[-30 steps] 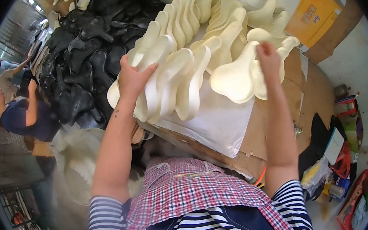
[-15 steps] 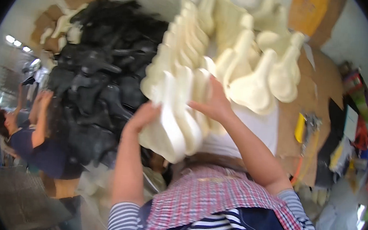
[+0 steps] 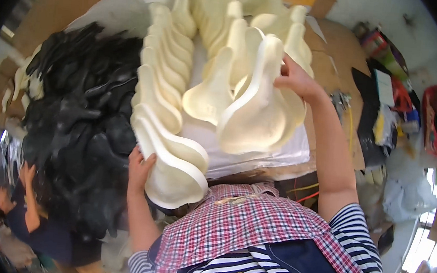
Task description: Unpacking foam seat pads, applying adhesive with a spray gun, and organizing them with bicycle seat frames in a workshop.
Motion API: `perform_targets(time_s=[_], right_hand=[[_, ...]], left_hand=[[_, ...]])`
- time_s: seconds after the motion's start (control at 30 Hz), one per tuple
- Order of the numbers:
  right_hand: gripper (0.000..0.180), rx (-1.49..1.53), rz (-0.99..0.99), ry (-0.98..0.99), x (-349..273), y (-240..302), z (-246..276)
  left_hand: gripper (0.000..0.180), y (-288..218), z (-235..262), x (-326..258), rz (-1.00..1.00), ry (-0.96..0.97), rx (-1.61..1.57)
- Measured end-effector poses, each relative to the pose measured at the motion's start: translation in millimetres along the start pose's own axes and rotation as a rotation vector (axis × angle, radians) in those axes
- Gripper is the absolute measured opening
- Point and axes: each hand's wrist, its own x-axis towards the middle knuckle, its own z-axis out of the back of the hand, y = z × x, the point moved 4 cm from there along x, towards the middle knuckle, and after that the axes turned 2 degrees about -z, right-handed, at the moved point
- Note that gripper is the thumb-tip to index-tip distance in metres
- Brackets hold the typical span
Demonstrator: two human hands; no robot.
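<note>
My right hand is closed on the narrow nose of a cream bicycle-saddle pad, holding it up with its wide end toward me. At least one more pad shows behind it. My left hand grips the side of a pair of nested saddle pads at the near end of a long row; the fingertips are partly hidden behind them. That row of overlapping cream pads runs away from me. Another cream pad stands just left of the one in my right hand.
Black saddle-shaped pieces are heaped on the left. White sheeting and brown cardboard cover the table. Metal tools lie at the right, near bags and small goods. A co-worker reaches toward the black heap.
My hands have moved apart, each with pads. The right went right with its pad; the left stayed with a pair at the row's near end. The view has shifted rightward.
</note>
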Motion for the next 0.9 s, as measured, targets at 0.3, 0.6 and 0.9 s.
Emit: perform_targets(time_s=[0.3,0.6,0.9], right_hand=[[0.076,-0.269,0.032,-0.522,-39,-89,82],[0.045,-1.008,-0.498,-0.634,-115,-222,181],[0.063,-0.822,0.016,-0.752,-88,-198,208]], left_hand=[[0.06,-11,-18,-12,0.295,0.229,-0.378],[0.057,-99,-71,-35,0.056,-0.036,-0.215],[0.057,-109,-16,-8,0.046,-0.389,-0.385]])
